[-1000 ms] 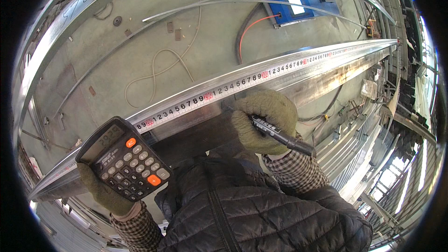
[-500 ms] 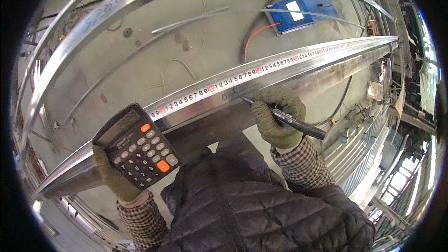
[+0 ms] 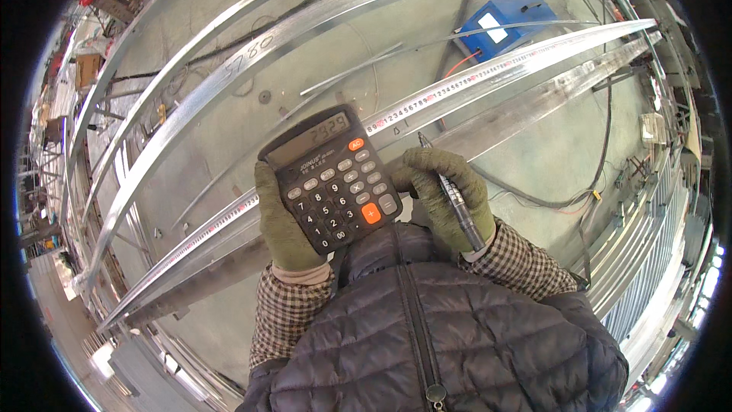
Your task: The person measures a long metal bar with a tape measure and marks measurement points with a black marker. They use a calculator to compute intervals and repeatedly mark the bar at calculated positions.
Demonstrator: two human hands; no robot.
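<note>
My left hand (image 3: 284,221), in a green knit glove, grips a black calculator (image 3: 332,183) by its left side. Its display, with digits lit, and its grey and orange keys face up. My right hand (image 3: 448,194), gloved alike, holds a black marker pen (image 3: 462,217) whose bare tip points away from me. The right fingers come close to the calculator's right edge; whether they touch it I cannot tell. Beyond both hands a tape measure (image 3: 412,110) lies stretched along a shiny metal bar (image 3: 488,95). A small dark mark shows on the bar, left of the pen tip.
A blue box (image 3: 511,19) with a white label and an orange cable stands on the floor beyond the bar. Long curved-looking metal strips (image 3: 187,103) cross the far side, one with handwriting. More metal profiles (image 3: 648,282) lie at the right, near a dark cable (image 3: 534,200).
The calculator in my left hand has come up and to the right, closer to the view. My right hand has drawn the pen back from the bar, and the whole view has shifted.
</note>
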